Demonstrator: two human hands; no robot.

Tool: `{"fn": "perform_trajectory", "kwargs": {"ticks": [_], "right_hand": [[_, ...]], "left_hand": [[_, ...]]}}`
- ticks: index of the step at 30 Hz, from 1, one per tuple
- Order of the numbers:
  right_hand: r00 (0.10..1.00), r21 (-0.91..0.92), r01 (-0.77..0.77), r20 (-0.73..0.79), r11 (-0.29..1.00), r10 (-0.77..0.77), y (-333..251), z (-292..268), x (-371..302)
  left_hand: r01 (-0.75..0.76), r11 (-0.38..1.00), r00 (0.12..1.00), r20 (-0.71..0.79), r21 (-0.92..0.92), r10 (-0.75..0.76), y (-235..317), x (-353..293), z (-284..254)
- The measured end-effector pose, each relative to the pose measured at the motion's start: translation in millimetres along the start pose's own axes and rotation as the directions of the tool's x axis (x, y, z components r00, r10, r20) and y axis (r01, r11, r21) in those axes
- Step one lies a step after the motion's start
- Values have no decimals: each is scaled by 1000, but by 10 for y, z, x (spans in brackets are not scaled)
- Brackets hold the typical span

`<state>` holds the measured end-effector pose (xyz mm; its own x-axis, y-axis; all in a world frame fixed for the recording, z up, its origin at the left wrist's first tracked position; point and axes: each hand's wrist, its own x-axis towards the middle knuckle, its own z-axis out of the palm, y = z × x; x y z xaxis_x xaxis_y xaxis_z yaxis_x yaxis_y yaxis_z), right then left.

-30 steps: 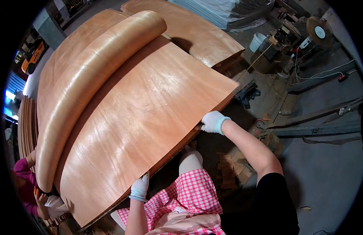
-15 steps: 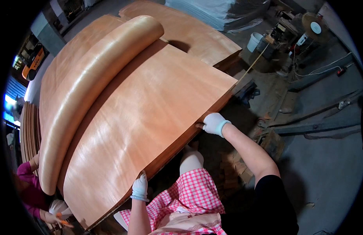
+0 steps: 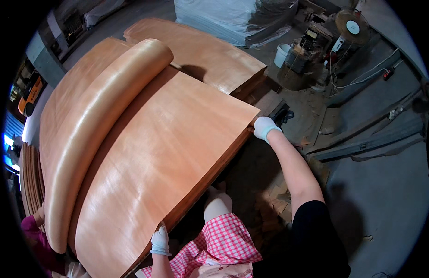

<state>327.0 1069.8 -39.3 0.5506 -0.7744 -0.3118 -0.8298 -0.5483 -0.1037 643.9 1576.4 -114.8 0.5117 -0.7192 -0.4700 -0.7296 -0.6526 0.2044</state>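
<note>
A wide stack of reddish-brown wood veneer sheets [image 3: 177, 134] fills the middle, its near edge running diagonally. Across it lies a large rolled-over veneer sheet [image 3: 96, 113], curled into a long tube. My left hand [image 3: 160, 240], in a white glove, grips the near edge of the veneer at the lower left, its fingertips partly hidden. Farther right, my gloved right hand [image 3: 264, 128] is closed on the same edge, close to the stack's right corner. Its fingers are partly hidden by the hand itself.
A co-worker's magenta sleeve [image 3: 34, 236] shows beside the roll's near end. Another veneer stack [image 3: 209, 51] lies behind, before a plastic-wrapped pile [image 3: 233, 21]. A white bucket [image 3: 282, 54], a fan [image 3: 351, 27] and a cable stand at the right. Wood scraps [image 3: 270, 204] litter the floor.
My right hand has slid along the edge, away from me, toward the right corner. My left hand stays on the edge. The whole view has shifted a little; the co-worker's lower hand is no longer clearly visible.
</note>
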Motion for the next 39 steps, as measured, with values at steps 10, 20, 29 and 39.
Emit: {"fn": "perform_trajectory", "kwargs": {"ticks": [10,20,29,39], "right_hand": [[981,126,-177,-58,976,185,302,187,181],[958,225,-145,-210,963,193,394,561,272],[772,507,-22,-539,861,337,62,681,-252],[798,486,596,-449,639,-402,-2306,246,-1556]], "left_hand": [[79,995,982,167,53,-87,227,-5,-142],[119,984,920,358,131,-158,442,33,-198],[246,968,969,30,-58,-245,740,-222,-260],[-418,655,825,-565,-630,-17,1356,-783,-591]]}}
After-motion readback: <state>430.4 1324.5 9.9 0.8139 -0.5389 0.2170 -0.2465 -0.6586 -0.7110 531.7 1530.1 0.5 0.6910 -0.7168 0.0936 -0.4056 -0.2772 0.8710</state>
